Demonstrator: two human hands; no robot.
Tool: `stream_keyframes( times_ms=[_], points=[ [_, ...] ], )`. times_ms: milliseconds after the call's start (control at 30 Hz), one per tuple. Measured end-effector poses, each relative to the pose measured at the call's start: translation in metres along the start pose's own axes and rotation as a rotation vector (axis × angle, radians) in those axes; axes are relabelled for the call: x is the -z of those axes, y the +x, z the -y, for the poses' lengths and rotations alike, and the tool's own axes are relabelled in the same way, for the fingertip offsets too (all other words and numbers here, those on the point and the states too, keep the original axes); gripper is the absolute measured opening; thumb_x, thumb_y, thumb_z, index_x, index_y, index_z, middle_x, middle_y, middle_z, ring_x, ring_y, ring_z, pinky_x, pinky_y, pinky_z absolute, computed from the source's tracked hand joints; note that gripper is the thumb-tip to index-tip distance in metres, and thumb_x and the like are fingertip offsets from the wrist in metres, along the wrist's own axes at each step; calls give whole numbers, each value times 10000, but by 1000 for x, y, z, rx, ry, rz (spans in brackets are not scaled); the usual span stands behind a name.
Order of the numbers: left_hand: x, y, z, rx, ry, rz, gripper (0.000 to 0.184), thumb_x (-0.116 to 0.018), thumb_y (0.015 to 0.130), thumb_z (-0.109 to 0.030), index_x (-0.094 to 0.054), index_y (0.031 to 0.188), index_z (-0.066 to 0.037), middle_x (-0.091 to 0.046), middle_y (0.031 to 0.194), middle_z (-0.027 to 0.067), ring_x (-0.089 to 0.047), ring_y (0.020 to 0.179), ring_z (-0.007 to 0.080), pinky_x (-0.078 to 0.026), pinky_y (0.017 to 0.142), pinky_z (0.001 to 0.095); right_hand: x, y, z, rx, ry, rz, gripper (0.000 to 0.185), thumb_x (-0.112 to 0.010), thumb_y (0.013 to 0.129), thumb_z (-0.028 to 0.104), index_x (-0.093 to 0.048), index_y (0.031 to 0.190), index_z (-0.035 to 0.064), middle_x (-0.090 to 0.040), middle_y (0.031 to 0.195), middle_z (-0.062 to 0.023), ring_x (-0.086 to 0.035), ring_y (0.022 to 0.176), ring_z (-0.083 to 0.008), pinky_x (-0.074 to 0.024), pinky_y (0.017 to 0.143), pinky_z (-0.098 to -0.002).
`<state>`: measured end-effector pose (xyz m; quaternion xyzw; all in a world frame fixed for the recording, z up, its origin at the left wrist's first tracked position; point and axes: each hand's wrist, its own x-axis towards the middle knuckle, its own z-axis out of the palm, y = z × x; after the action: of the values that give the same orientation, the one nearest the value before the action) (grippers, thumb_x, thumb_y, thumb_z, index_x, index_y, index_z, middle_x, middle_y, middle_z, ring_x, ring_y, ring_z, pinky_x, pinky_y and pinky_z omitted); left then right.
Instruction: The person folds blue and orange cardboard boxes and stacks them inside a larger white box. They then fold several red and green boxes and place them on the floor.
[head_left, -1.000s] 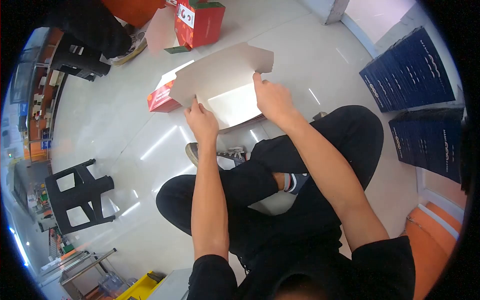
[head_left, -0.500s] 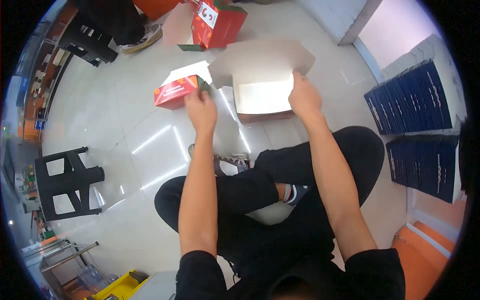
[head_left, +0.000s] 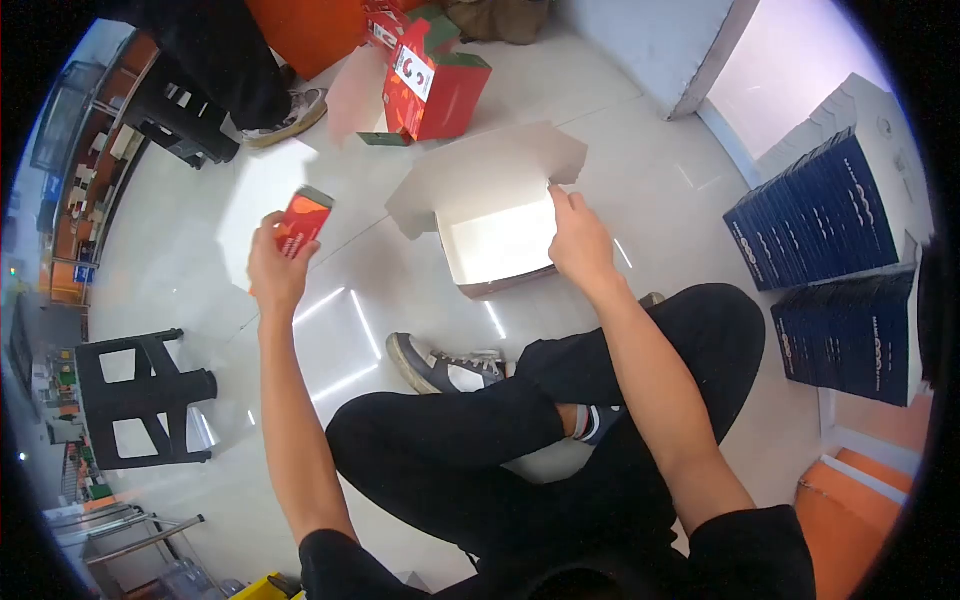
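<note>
My left hand (head_left: 276,268) is closed on a red carton (head_left: 309,212) with orange patterns, white lettering and a green edge. A broad white panel (head_left: 262,185) spreads out behind the carton, apparently its unfolded lid. At the centre, an open box (head_left: 490,292) rests on the floor, its white inside facing up and its pale flap (head_left: 490,165) folded back away from me. The thumb and fingers of my right hand (head_left: 582,238) pinch this box at its right edge. Nothing can be seen inside it.
Beyond the open box stands another red carton (head_left: 455,100) with a green flap. Stacks of dark blue flat pieces (head_left: 815,215) rise at the right. A black stool (head_left: 150,395) lies at the left. Another person's shoe (head_left: 288,118) is at the upper left, near a second black stool (head_left: 180,120).
My left hand has moved left with the red carton, which has turned more upright. The open box and my right hand have shifted left and a little towards me.
</note>
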<state>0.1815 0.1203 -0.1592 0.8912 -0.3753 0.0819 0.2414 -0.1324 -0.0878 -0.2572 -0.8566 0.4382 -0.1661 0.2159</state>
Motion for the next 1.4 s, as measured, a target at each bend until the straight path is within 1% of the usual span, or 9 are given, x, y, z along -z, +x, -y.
stream_keyframes(
  times_ms=[233,333,400,500,667,833,867,1033,1400],
  points=[
    [50,-86,-132,-596,-25,-419,362,-653,802,40,-688,1140,-87,-607,908,90,-621,795,250,-495,714,386,6,-18,10,38,53,180,660,-687,729,-9,-467,1350,34,-575,1172,-208,-622,980,-425,-533,841,-465],
    [26,-127,-180,-724,-26,-254,404,-659,753,-45,-693,1144,-145,-563,889,35,-592,810,192,-448,656,347,24,-11,-4,29,254,262,563,-691,837,174,-477,1348,73,-584,1180,-174,-624,1009,-377,-529,839,-453],
    [6,-141,-203,-723,-76,-141,409,-647,723,-41,-702,1112,-154,-562,875,24,-591,818,188,-453,671,348,57,1,-3,-357,1375,241,540,-594,935,416,-482,1365,110,-575,1199,-129,-597,1083,-305,-508,875,-451],
    [-21,-149,-212,-689,-109,-44,397,-641,706,-31,-715,1076,-154,-576,875,26,-602,835,198,-474,697,356,107,-8,16,-160,1744,354,600,-459,977,540,-479,1388,104,-558,1237,-111,-558,1140,-256,-483,923,-468],
    [-56,-154,-180,-664,-160,163,339,-668,759,-81,-703,1087,-156,-601,954,33,-609,881,219,-479,709,358,49,0,3,45,1037,192,571,-652,867,183,-478,1389,29,-551,1306,-154,-559,1165,-285,-482,949,-385],
    [-47,-150,-154,-340,-53,-225,365,-693,883,-158,-618,1239,-124,-618,1061,117,-613,948,305,-511,772,393,20,1,-4,-21,759,41,448,-613,908,220,-543,1279,-21,-578,1229,-223,-588,1117,-337,-513,900,-388],
    [-48,-148,-149,-343,-51,-219,365,-693,883,-158,-618,1239,-124,-618,1061,117,-613,948,305,-511,772,393,23,-1,0,-3,688,45,422,-604,916,229,-559,1241,-36,-584,1201,-245,-597,1096,-361,-522,883,-390],
    [-67,-136,-124,338,-545,67,472,-673,880,-143,-536,1309,-1,-587,1202,166,-614,1016,319,-508,840,424,21,-12,18,14,668,-7,398,-590,929,236,-570,1203,-52,-595,1163,-261,-605,1061,-385,-522,870,-404],
    [-61,-131,-116,323,-519,-79,393,-539,843,79,-592,1229,25,-618,1174,156,-664,899,244,-545,724,329,29,-19,31,53,572,97,440,-517,978,312,-554,1179,-77,-601,1134,-309,-579,1065,-461,-452,930,-495]
  ],
)
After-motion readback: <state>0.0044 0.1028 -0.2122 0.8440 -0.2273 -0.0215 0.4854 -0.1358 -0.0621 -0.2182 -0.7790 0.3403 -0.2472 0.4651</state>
